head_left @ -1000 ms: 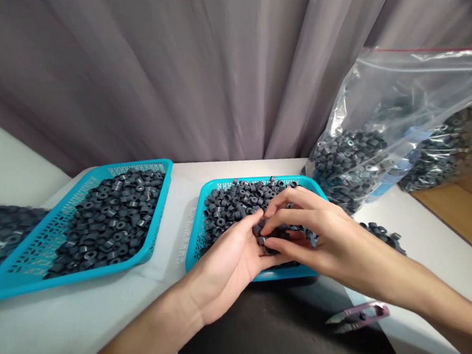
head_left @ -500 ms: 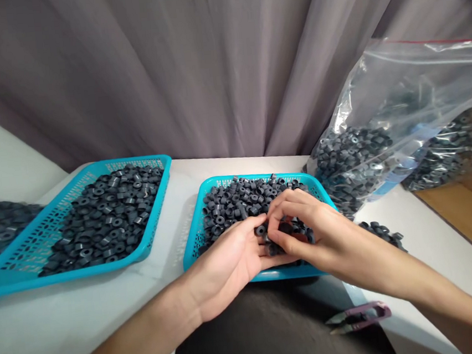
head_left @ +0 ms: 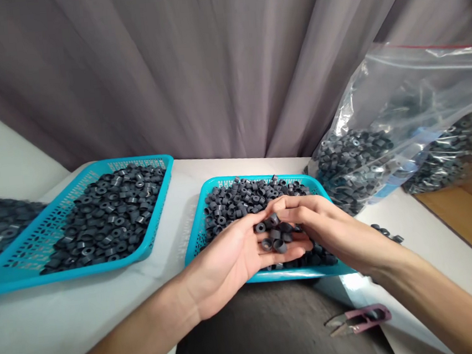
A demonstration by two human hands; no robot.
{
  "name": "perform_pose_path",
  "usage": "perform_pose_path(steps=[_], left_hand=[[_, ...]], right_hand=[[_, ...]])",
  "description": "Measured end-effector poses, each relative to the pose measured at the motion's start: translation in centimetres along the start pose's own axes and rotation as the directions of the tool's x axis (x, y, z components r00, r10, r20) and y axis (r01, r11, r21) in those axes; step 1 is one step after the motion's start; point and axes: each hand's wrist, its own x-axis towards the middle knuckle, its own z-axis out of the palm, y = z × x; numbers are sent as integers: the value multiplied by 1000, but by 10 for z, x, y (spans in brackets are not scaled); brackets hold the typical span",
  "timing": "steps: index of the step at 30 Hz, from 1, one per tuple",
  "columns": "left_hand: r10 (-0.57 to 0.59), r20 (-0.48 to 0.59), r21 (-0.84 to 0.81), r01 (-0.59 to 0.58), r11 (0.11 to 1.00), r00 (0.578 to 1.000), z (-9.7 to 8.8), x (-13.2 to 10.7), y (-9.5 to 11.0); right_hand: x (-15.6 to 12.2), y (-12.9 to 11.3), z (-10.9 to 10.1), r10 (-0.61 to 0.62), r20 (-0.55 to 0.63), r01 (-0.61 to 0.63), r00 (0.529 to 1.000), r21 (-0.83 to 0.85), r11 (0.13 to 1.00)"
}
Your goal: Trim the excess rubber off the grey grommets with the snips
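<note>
Cupped palm up over the right-hand blue basket, my left hand holds several short dark grey plastic rings. My right hand arches over it with curled fingers, their tips beside my left thumb. A dark grey ring shows at those right fingertips and looks pinched there; the far side of the grip is hidden. More of the same rings fill the basket beneath both hands.
Another blue basket of rings stands at left, beside a filled bag. At right are clear zip bags of rings, a cardboard box and loose rings. Purple thread snips lie in front on a dark surface.
My right hand has shifted slightly right and turned, uncovering the rings on my left palm. My left fingers look more spread beneath them. The baskets and bags stay in place.
</note>
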Motion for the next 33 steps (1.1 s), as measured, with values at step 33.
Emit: perform_pose_path(steps=[33], left_hand=[[-11, -111, 54, 17, 998, 994, -1, -9, 7]], right_hand=[[2, -3, -16, -344, 3, 328, 939, -307, 893]])
